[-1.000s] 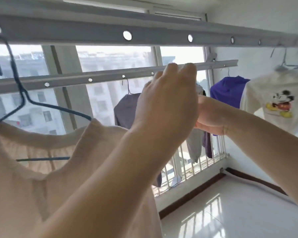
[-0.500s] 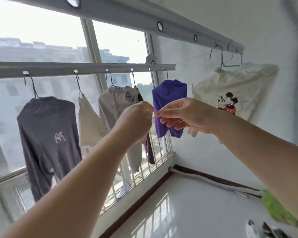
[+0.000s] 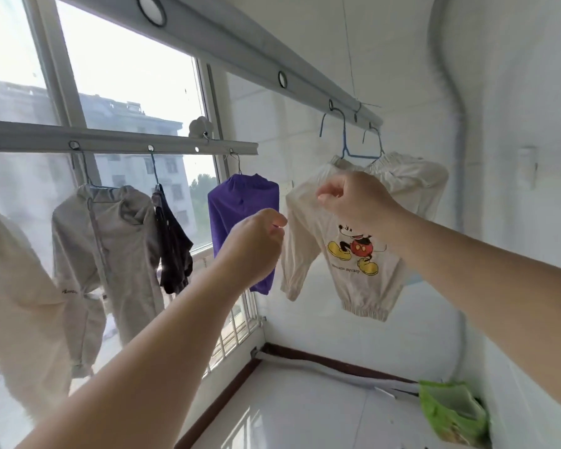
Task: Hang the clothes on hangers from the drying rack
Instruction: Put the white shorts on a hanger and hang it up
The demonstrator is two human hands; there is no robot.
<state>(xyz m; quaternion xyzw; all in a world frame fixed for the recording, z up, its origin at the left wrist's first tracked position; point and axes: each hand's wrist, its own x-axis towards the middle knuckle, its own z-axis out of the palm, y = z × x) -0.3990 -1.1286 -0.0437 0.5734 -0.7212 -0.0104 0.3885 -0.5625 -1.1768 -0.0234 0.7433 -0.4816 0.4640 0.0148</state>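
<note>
Along the window rail point(image 3: 117, 139) a pale top point(image 3: 13, 280), a grey hoodie point(image 3: 110, 247), a dark garment point(image 3: 172, 251) and a purple top point(image 3: 240, 205) are hanging on hangers, spaced apart so air gets between them. The left hand point(image 3: 256, 244) is curling loosely shut in front of the purple top (holding nothing I can make out), while the right hand point(image 3: 357, 202) is pinching the shoulder of the cartoon shirt point(image 3: 353, 260), probably straightening it on its blue hanger point(image 3: 347, 140) hooked into the near rail point(image 3: 272, 59).

Small blurred lettering on cream sweatshirt point(image 3: 353, 254), unreadable.
</note>
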